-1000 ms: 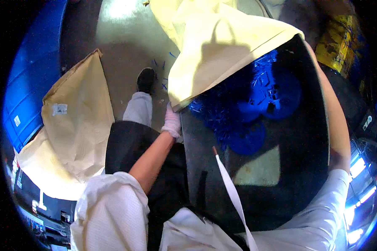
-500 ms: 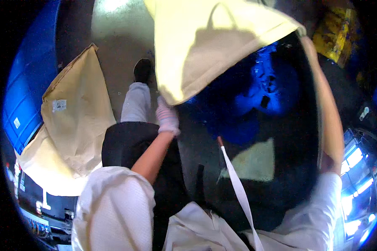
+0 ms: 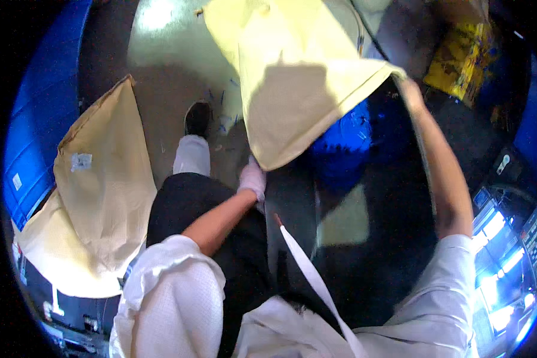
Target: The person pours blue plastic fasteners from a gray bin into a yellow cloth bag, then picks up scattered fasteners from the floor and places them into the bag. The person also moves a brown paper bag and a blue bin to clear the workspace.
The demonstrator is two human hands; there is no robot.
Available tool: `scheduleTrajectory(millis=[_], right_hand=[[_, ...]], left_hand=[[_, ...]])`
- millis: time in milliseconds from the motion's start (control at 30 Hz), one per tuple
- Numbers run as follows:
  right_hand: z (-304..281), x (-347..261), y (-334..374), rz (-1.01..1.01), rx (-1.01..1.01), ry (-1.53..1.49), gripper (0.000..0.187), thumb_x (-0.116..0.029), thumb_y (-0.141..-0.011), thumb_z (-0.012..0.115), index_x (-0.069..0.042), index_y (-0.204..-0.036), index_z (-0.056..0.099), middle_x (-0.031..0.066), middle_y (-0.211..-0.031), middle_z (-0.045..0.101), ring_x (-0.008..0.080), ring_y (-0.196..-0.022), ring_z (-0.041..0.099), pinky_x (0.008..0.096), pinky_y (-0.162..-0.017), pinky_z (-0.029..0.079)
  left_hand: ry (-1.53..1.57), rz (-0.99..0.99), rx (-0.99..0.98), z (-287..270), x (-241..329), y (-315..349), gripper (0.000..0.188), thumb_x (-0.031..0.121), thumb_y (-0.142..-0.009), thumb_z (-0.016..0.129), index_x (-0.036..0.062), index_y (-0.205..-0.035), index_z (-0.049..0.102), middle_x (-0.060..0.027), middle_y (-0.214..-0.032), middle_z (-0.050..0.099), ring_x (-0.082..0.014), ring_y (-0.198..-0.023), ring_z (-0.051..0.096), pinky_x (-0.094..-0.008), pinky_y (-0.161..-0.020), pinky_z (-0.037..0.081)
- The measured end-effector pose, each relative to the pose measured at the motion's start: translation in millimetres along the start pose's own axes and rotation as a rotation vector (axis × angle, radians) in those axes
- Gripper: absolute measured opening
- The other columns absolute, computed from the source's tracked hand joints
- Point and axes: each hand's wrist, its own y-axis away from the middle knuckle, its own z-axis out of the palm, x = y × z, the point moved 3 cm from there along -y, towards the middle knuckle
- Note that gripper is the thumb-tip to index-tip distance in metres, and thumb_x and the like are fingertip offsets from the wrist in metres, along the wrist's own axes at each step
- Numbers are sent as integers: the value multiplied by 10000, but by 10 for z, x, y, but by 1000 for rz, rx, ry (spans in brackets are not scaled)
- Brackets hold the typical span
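A large pale yellow-tan sack (image 3: 292,95) hangs spread out in front of me, its near edge stretched between my hands. At its lower left corner, my left hand (image 3: 253,180), in a pale pinkish glove, is closed on the sack. My right hand (image 3: 409,94) is raised on the far right, closed on the sack's other near corner; its fingers are partly hidden and blurred. A dark shadow falls across the middle of the sack. Below its edge, a shiny blue object (image 3: 349,134) shows in part; I cannot make out its kind.
On my left, a second tan sack (image 3: 104,161) with a small pale label leans by a blue padded-looking surface (image 3: 45,113). A yellow object (image 3: 456,62) lies at the far right. My shoe (image 3: 197,118) is on the floor, and a white strap (image 3: 310,271) dangles before me.
My right hand has come inward and nearer with its corner. My left hand has shifted slightly right and nearer. The sack's edge is less widely spread, and both hands have kept their hold.
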Motion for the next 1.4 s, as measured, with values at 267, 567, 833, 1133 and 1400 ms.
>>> scheduleTrajectory(millis=[267,567,833,1133,1400], right_hand=[[152,-515,520,89,-33,-407,366,-223,-869,347,20,-1028,568,207,-1043,588,303,-990,542,363,-862,389],[253,-366,393,-225,168,215,398,-285,-883,340,24,-923,587,250,-911,593,385,-832,568,418,-748,437],[-277,-1436,396,-268,172,135,354,-255,-853,377,14,-950,586,239,-918,599,383,-896,558,421,-765,433],[-383,-659,126,134,-54,-23,400,-280,-841,367,-35,-1083,572,218,-990,595,330,-947,564,372,-846,412],[-781,-828,-184,-97,11,347,314,-249,-848,423,3,-875,607,231,-857,600,382,-803,573,428,-717,450]], left_hand=[[21,-51,-31,249,-564,234,287,196,-831,504,54,-1076,555,-190,-1029,598,-358,-979,557,-425,-796,449],[61,6,-192,371,-622,-44,352,148,-862,443,54,-1201,451,-221,-1145,530,-383,-1038,513,-434,-845,426],[439,98,47,-21,-653,250,315,183,-877,437,53,-1158,501,-200,-1032,598,-362,-958,564,-419,-779,453],[142,-152,-357,263,-20,-13,427,188,-868,426,94,-1280,360,-215,-1153,526,-387,-1042,507,-437,-851,420],[193,-76,-310,63,128,-80,398,127,-858,462,63,-1248,415,-148,-1180,538,-273,-1084,515,-367,-905,409]])
